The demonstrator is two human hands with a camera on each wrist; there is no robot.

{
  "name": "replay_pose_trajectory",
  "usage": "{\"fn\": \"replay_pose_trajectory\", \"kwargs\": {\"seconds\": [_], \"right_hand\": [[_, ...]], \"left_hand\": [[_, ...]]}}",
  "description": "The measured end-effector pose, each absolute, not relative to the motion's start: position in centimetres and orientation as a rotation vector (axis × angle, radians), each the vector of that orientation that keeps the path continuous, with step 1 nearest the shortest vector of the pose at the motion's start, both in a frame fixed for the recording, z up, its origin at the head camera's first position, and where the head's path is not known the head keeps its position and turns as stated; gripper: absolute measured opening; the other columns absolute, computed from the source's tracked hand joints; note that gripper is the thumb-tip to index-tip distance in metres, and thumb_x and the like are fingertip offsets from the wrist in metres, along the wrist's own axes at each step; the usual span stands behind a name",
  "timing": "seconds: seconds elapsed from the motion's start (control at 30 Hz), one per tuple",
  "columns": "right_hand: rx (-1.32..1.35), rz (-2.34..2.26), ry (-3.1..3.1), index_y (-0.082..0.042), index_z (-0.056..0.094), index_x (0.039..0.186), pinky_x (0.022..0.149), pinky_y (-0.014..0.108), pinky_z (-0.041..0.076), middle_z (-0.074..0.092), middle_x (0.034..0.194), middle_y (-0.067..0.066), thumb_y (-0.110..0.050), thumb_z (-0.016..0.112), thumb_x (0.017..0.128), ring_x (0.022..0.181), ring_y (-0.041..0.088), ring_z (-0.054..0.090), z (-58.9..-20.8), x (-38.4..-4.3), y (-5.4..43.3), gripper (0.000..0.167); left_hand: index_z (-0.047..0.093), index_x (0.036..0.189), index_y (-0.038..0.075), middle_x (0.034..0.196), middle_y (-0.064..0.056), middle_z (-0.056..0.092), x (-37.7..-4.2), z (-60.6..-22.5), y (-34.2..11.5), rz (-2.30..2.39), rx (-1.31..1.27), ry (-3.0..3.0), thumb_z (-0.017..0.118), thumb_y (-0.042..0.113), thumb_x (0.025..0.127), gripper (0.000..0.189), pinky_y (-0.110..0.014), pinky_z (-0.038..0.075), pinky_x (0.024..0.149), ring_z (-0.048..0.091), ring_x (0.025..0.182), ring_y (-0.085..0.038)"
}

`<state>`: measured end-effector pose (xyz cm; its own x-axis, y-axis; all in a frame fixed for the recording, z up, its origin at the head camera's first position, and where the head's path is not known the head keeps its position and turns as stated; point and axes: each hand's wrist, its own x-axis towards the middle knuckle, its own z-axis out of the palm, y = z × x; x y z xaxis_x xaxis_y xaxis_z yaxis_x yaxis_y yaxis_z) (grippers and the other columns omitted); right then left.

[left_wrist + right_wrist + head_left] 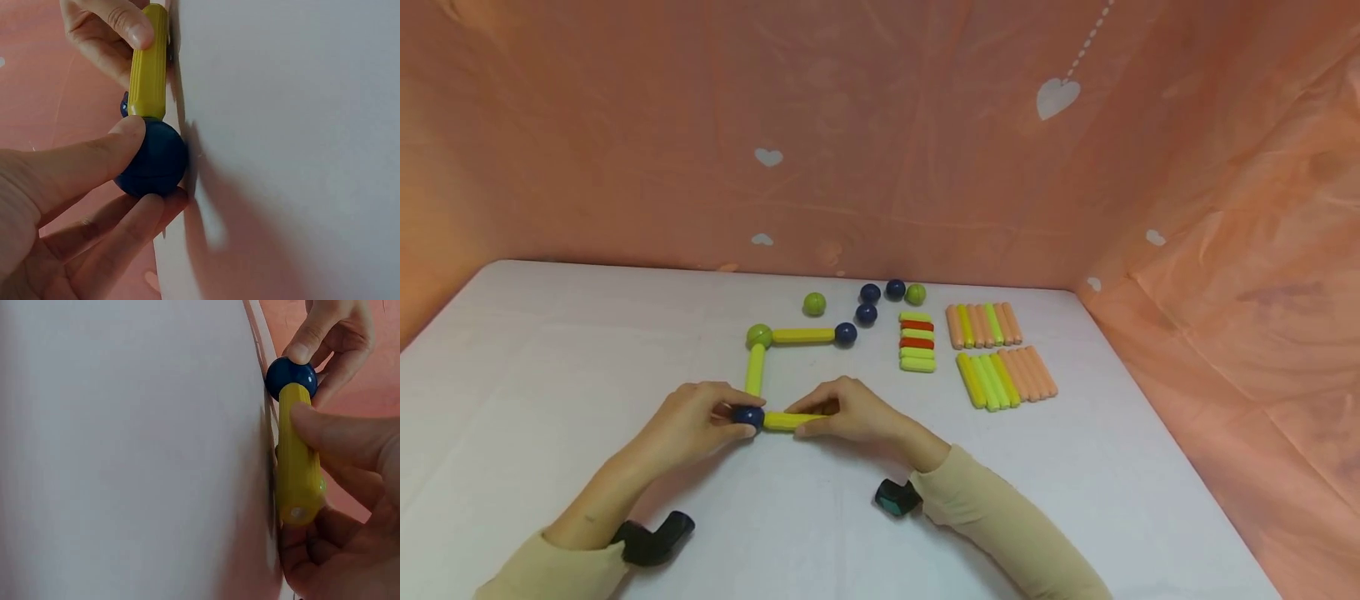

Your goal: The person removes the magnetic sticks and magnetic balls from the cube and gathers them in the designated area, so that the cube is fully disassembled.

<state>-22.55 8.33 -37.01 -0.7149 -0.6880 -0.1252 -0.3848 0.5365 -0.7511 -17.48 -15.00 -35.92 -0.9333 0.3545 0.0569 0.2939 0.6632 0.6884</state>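
My left hand [700, 419] pinches a dark blue ball [153, 159] between thumb and fingers, low over the white table. A yellow ridged rod [298, 459] meets that ball end-on, and my right hand [850, 410] grips the rod with its thumb on the near side. From the same ball a lime rod [755, 369] runs back to a green ball [759, 336]. Another yellow rod [803, 335] goes right from the green ball to a second blue ball [846, 334]. Together they form an angular shape on the table.
Behind the shape lie a loose green ball [814, 304], several blue balls [867, 314] and another green ball [915, 293]. Short lime and red rods [917, 342] form a column. Two rows of longer rods [985, 325] lie at the right. A pink curtain [880, 142] hangs behind.
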Motion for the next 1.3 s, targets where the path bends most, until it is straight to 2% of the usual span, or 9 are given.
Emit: {"fn": "replay_pose_trajectory", "kwargs": {"seconds": [0.2, 0.47, 0.67, 0.93, 1.3], "right_hand": [[-0.871, -1.062, 2.339, -0.013, 0.071, 0.113, 0.087, 0.019, 0.046, 0.07, 0.109, -0.002, -0.017, 0.071, 0.087, 0.095, 0.003, 0.057, -36.8, -22.1, 10.8, 0.026], [-0.718, -1.161, 2.394, -0.013, 0.069, 0.113, 0.079, 0.022, 0.047, 0.067, 0.104, -0.002, -0.018, 0.066, 0.09, 0.089, 0.011, 0.055, -36.7, -21.9, 14.5, 0.023], [-0.663, -1.207, 2.443, -0.009, 0.069, 0.114, 0.078, 0.024, 0.047, 0.067, 0.103, 0.005, -0.018, 0.067, 0.09, 0.088, 0.015, 0.055, -36.6, -22.2, 16.5, 0.026], [-0.634, -1.215, 2.508, -0.008, 0.068, 0.115, 0.078, 0.026, 0.047, 0.065, 0.102, 0.006, -0.017, 0.067, 0.09, 0.088, 0.017, 0.053, -35.8, -22.7, 18.5, 0.027], [-0.488, -1.242, 2.586, 0.0, 0.064, 0.119, 0.08, 0.026, 0.05, 0.066, 0.11, 0.014, -0.012, 0.065, 0.089, 0.095, 0.02, 0.058, -34.8, -23.9, 22.0, 0.032]], "left_hand": [[0.073, 0.106, 0.004, 0.1, -0.014, 0.07, -17.6, -35.9, -14.7, 1.108, 0.531, 2.79, 0.078, 0.01, 0.077, 0.03, -0.046, 0.054, 0.075, 0.068, 0.085, -0.027], [0.073, 0.106, 0.004, 0.096, -0.011, 0.071, -17.4, -36.4, -15.2, 1.102, 0.537, 2.818, 0.079, 0.012, 0.076, 0.032, -0.047, 0.054, 0.076, 0.069, 0.084, -0.027], [0.072, 0.106, 0.004, 0.095, -0.01, 0.07, -17.4, -36.4, -15.3, 1.113, 0.549, 2.809, 0.08, 0.012, 0.076, 0.032, -0.046, 0.054, 0.075, 0.068, 0.084, -0.027], [0.072, 0.106, 0.003, 0.095, -0.01, 0.07, -17.6, -36.5, -15.2, 1.112, 0.561, 2.801, 0.08, 0.012, 0.076, 0.032, -0.046, 0.055, 0.074, 0.068, 0.084, -0.028], [0.073, 0.106, 0.004, 0.098, -0.012, 0.071, -17.6, -36.3, -15.3, 1.129, 0.539, 2.762, 0.08, 0.014, 0.076, 0.032, -0.043, 0.056, 0.074, 0.068, 0.084, -0.026]]}}
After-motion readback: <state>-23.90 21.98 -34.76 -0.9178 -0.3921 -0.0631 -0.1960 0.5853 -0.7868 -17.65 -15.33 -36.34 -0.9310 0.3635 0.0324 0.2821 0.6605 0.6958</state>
